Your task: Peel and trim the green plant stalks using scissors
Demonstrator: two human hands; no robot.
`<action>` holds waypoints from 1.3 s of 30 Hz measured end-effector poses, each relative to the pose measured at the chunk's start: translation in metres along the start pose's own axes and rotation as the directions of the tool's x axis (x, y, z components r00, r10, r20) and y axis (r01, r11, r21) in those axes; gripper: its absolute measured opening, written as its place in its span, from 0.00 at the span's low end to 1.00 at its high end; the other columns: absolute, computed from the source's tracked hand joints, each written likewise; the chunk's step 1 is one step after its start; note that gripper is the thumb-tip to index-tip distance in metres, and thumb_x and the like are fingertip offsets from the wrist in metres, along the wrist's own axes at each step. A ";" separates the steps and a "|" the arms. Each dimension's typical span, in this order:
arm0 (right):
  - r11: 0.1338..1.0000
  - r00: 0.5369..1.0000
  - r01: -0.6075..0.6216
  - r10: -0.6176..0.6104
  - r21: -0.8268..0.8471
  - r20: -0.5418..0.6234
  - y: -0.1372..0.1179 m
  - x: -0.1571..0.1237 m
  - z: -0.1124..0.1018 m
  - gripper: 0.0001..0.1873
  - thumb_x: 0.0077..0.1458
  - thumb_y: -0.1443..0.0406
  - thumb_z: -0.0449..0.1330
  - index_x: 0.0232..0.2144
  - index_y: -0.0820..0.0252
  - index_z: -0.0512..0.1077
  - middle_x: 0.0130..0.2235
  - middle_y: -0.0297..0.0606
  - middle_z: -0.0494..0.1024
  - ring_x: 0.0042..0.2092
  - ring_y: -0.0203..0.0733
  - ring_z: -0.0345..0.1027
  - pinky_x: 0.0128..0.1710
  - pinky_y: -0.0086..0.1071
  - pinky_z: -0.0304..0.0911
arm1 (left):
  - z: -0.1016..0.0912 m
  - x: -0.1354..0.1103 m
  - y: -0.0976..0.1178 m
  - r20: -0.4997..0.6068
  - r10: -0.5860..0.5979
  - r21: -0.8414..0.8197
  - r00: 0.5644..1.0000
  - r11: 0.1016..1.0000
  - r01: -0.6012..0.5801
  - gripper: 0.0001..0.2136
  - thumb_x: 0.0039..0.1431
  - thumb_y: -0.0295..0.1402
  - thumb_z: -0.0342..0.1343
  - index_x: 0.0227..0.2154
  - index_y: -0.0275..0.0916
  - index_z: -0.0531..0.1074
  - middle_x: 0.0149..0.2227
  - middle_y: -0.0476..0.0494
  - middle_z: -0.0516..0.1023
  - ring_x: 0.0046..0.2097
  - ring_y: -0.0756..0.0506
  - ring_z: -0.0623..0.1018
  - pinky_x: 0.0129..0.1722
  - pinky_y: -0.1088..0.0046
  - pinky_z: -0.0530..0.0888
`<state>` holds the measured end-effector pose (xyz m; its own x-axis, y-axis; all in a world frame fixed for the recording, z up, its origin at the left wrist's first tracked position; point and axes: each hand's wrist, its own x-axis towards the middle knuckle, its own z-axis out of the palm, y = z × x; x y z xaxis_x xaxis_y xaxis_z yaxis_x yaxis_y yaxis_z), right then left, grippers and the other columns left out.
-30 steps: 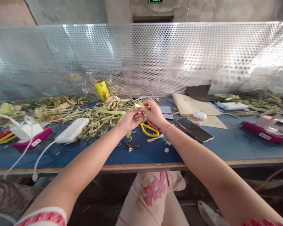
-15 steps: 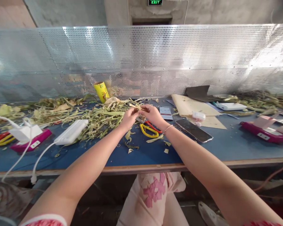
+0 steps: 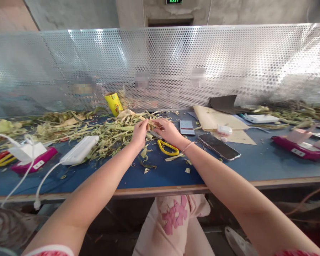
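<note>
My left hand (image 3: 140, 133) and my right hand (image 3: 166, 131) meet over the front of a heap of dried plant stalks and leaves (image 3: 114, 131). Both are closed, with fingertips pinching a small pale piece of dried plant (image 3: 149, 124) between them. Its exact shape is partly hidden by the fingers. Just below my right hand lie scissors with a yellow handle loop (image 3: 168, 149); their other parts are covered by the hand. Loose leaf scraps (image 3: 146, 170) are scattered on the blue table (image 3: 160, 177) in front of me.
To the left are a white power bank (image 3: 80, 150) and a purple power strip (image 3: 34, 160) with cables. Rightward lie a phone (image 3: 219, 146), an earbud case (image 3: 224, 131), brown paper (image 3: 216, 119) and another power strip (image 3: 298, 149). A yellow tube (image 3: 113, 104) stands before a perforated metal screen (image 3: 170, 67).
Both hands have shifted slightly left with the piece of dried plant. The red scissor handle that showed beside the yellow loop is now covered, and the printed card shows more fully.
</note>
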<state>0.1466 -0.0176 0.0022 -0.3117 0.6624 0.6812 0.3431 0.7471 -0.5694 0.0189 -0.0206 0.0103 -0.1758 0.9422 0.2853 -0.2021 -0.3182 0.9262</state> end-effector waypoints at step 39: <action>0.823 0.932 -0.284 0.358 0.493 -0.061 0.000 0.004 -0.001 0.10 0.42 0.60 0.59 0.24 0.62 0.67 0.20 0.29 0.67 0.22 0.28 0.59 0.23 0.25 0.57 | 0.001 0.002 0.003 0.019 0.075 -0.159 0.997 0.985 -0.071 0.08 0.37 0.32 0.64 0.20 0.35 0.72 0.21 0.51 0.73 0.25 0.55 0.71 0.30 0.78 0.69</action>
<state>0.1464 -0.0149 0.0060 -0.1133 0.8811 0.4591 -0.0659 0.4544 -0.8884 0.0187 -0.0191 0.0137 -0.1719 0.9175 0.3587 -0.3397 -0.3969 0.8527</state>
